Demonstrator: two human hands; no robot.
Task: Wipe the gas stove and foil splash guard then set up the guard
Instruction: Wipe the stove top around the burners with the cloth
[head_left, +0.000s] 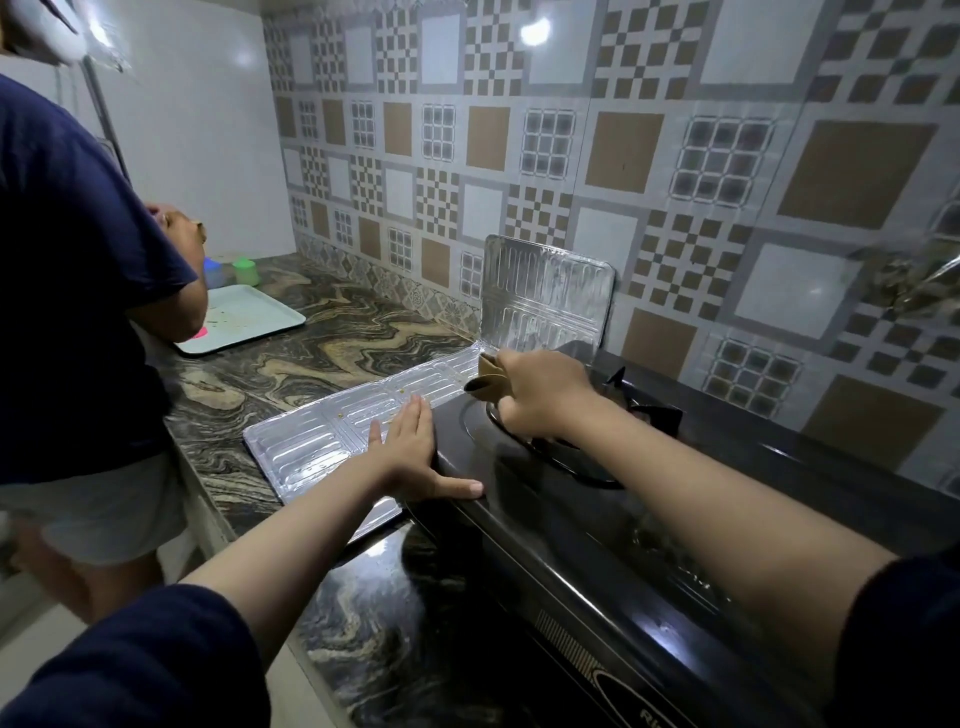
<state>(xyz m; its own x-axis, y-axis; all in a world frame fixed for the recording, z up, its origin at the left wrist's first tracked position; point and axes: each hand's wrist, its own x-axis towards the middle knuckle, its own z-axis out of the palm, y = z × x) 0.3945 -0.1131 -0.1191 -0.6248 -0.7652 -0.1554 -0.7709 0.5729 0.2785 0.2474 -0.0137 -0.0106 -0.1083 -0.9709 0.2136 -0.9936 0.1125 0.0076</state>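
A second person in a dark blue shirt (67, 291) stands at the far left beside the marbled brown stone desk (311, 343), where a pale rectangular tray (249, 312) lies with a blue cup (214, 271) and a green cup (245, 270) behind it.

Next comes the ribbed silver foil splash guard (332, 431). Two of its panels lie flat on the desk, just beside the stove, and the far panel stands upright against the patterned tile wall (649, 156). A few small crumbs or specks show on the flat panels. The embossed ridges will likely trap grease, and the sheet looks thin enough to crease, so wiping along the ridges with light pressure seems best.

The left hand (415, 447) lies flat, fingers straight and together, resting on the flat foil at the stove's edge, with the thumb spread along the rim of the glossy black glass-topped gas stove (597, 519). It holds nothing. Kept there, it should pin the light sheet against sliding.

The right hand (540, 395) has its fingers curled round a crumpled tan cloth (485, 376), at the fold where the flat foil meets the upright panel, over the stove's left burner (571, 457). Working the cloth into that crease, then outward toward the pinned end, would seem sensible. The black pan support (649, 410) is angular and could snag the cloth.
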